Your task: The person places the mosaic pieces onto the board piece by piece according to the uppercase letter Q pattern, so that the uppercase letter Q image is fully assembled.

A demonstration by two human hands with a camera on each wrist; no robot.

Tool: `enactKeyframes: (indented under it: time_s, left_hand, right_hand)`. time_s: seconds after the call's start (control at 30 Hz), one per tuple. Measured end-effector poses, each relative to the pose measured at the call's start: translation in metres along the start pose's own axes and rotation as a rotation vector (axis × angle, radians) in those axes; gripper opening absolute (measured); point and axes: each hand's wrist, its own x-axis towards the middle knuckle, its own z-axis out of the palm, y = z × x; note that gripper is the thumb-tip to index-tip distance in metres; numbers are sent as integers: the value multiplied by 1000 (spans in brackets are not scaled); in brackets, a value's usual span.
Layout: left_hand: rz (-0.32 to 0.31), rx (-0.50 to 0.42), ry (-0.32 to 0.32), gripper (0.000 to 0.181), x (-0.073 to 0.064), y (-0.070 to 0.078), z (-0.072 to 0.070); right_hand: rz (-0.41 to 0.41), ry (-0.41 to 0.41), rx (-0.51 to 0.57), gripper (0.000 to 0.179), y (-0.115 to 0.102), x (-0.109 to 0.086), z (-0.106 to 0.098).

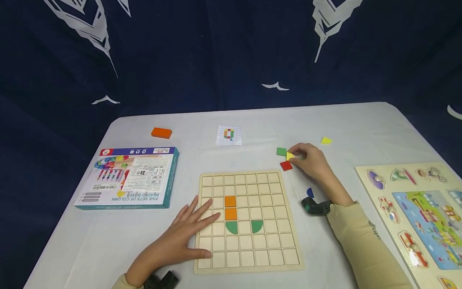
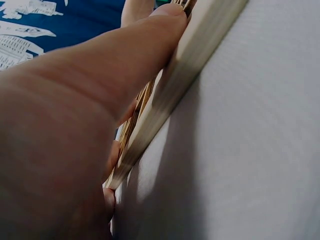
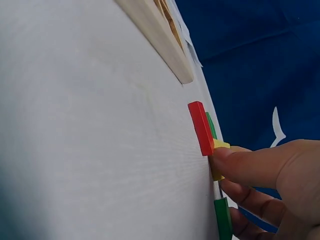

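My left hand (image 1: 184, 233) rests with spread fingers on the left edge of a wooden grid board (image 1: 249, 269); the left wrist view shows the thumb (image 2: 145, 45) along its rim. Two orange square tiles (image 1: 230, 208) and two green quarter-round tiles (image 1: 257, 226) lie in the grid. Right of the board's far edge, my right hand (image 1: 309, 161) pinches a yellow tile (image 1: 290, 156) between thumb and fingers. Beside it are a green square tile (image 1: 281, 151) and a red tile (image 1: 286, 165). In the right wrist view, another green piece (image 3: 223, 220) is under the curled fingers.
A small pattern card (image 1: 229, 135) lies beyond the board. A boxed set (image 1: 126, 178) and an orange block (image 1: 161, 133) are at left. A yellow piece (image 1: 326, 140) lies far right, a blue piece (image 1: 310, 193) near the right wrist. A picture puzzle board (image 1: 415, 208) covers the right side.
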Motion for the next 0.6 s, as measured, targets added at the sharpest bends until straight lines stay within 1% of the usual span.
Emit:
enactKeyframes:
  time_s: [0.13,0.23,0.3,0.37,0.47,0.53,0.6]
  left_hand:
    - [-4,-6,-4,85,0,0,-1]
    - [-1,-2,-5,85,1,0,-1]
    - [0,3,-7,85,2,0,0]
    - [-3,6,-8,85,3,0,0]
    - [-10,10,-11,86,2,0,-2]
    - [-12,9,-13,85,1,0,-2]
    - [-9,14,-16,86,1,0,-3]
  right_hand:
    - [-9,13,-8,17,-4,0,-2]
    - [9,22,1,13,-10,-2,-6]
    - [18,41,16,10,-16,-3,-11]
    - [1,48,28,8,-24,-4,-16]
    - [-50,44,58,8,-39,-8,-23]
    - [-86,17,87,8,-51,-12,-24]
    - [-100,-21,135,8,-61,-17,-21]
